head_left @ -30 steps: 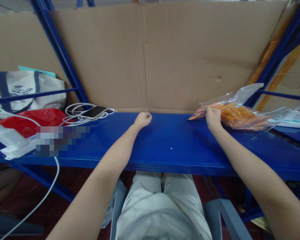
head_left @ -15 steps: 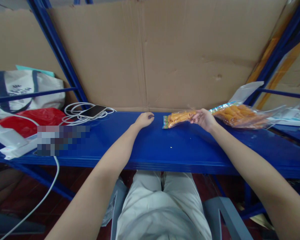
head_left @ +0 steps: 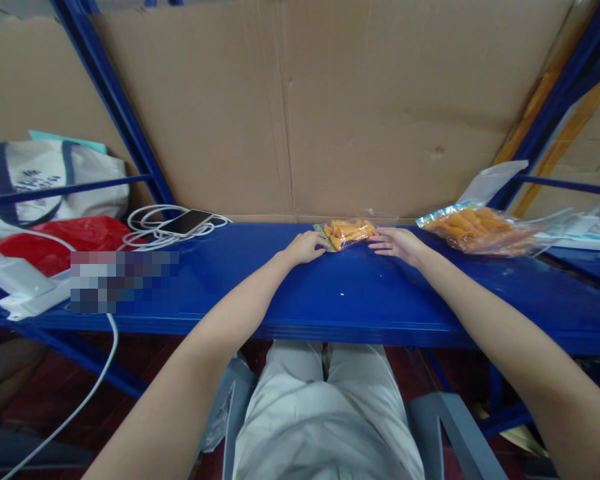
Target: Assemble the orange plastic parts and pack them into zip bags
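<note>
A small clear packet of orange snack sticks [head_left: 348,233] lies on the blue metal shelf [head_left: 330,300], close to the cardboard back wall. My left hand [head_left: 305,248] rests on the shelf with its fingertips touching the packet's left end, fingers loosely curled. My right hand [head_left: 397,243] lies flat just right of the packet, fingers stretched out toward it and holding nothing. A bigger clear bag of the same orange sticks [head_left: 475,229] sits farther right on the shelf.
A phone [head_left: 187,223] lies on coiled white cable [head_left: 150,230] at the back left. Further left are a red bag [head_left: 75,237], a white tote bag [head_left: 55,180] and a white charger [head_left: 17,287]. Blue shelf posts [head_left: 115,113] rise on both sides.
My right hand carried the small packet left from the big bag, set it on the shelf and let go. My left hand slid right to touch the packet.
</note>
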The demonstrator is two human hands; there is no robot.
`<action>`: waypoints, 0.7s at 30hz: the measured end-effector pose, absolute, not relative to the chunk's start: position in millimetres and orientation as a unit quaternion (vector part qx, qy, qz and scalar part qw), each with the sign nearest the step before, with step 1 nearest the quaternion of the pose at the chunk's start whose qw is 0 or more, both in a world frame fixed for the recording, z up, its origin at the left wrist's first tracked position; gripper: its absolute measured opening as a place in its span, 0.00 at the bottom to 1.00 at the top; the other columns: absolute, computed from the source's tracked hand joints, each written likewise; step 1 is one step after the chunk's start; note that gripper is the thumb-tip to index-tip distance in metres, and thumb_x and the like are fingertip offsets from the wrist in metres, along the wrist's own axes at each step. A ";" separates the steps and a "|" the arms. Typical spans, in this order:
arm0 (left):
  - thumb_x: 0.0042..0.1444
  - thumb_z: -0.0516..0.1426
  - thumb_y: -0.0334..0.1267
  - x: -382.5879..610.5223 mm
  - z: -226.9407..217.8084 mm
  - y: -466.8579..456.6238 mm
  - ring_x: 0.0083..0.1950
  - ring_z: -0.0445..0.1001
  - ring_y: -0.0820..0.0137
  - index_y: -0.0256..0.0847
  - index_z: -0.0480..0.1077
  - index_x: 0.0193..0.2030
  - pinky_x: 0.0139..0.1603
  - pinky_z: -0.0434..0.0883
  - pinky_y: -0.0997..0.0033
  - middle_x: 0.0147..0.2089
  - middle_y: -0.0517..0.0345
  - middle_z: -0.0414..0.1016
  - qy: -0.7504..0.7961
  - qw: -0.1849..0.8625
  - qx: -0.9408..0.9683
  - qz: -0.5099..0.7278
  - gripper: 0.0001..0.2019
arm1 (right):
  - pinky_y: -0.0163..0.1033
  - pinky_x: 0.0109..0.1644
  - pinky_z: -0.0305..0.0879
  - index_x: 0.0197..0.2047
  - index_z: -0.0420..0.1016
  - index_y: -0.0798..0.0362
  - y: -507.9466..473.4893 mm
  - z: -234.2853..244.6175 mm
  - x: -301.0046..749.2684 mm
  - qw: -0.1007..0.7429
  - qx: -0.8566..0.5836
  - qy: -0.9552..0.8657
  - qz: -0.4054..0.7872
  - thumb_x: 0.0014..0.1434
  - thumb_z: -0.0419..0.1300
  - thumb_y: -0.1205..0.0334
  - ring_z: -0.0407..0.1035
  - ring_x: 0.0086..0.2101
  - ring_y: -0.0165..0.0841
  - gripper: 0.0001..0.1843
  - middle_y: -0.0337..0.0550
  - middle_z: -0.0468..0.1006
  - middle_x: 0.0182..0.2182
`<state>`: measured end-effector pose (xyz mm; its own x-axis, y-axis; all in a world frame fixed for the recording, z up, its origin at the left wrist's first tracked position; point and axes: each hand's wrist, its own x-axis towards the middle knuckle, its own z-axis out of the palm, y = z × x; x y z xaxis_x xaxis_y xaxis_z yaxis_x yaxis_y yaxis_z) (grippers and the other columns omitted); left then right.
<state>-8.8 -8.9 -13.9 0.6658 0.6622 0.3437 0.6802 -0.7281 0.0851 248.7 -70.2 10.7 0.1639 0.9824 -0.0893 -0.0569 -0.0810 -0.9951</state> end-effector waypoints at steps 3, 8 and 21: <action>0.55 0.58 0.27 -3.5 -13.3 -14.3 0.56 0.77 0.61 0.45 0.81 0.41 0.61 0.70 0.59 0.50 0.56 0.82 -0.362 0.040 -0.910 -0.197 0.13 | 0.37 0.31 0.74 0.40 0.73 0.55 -72.0 11.3 248.3 0.530 -0.535 -0.446 0.484 0.63 0.58 0.71 0.77 0.26 0.33 0.03 0.46 0.82 0.30; 0.53 0.56 0.27 0.1 -13.1 -16.8 0.48 0.79 0.61 0.41 0.79 0.34 0.56 0.72 0.60 0.41 0.53 0.83 -0.341 0.062 -0.911 -0.224 0.11 | 0.38 0.30 0.75 0.45 0.69 0.53 -70.8 11.2 254.2 0.543 -0.528 -0.439 0.483 0.63 0.55 0.74 0.76 0.24 0.33 0.09 0.44 0.82 0.27; 0.62 0.49 0.30 7.5 1.5 -37.0 0.41 0.80 0.62 0.38 0.72 0.46 0.46 0.71 0.65 0.39 0.48 0.81 -0.338 0.093 -0.895 -0.274 0.12 | 0.43 0.36 0.76 0.40 0.68 0.52 -55.9 3.6 271.1 0.605 -0.542 -0.432 0.391 0.58 0.58 0.67 0.76 0.31 0.34 0.06 0.43 0.79 0.35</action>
<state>7.5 -37.0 1.5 0.6209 0.5545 0.5541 0.6569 -0.7538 0.0182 271.1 -55.9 3.6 0.3203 0.9421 0.0990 -0.0055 0.1064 -0.9943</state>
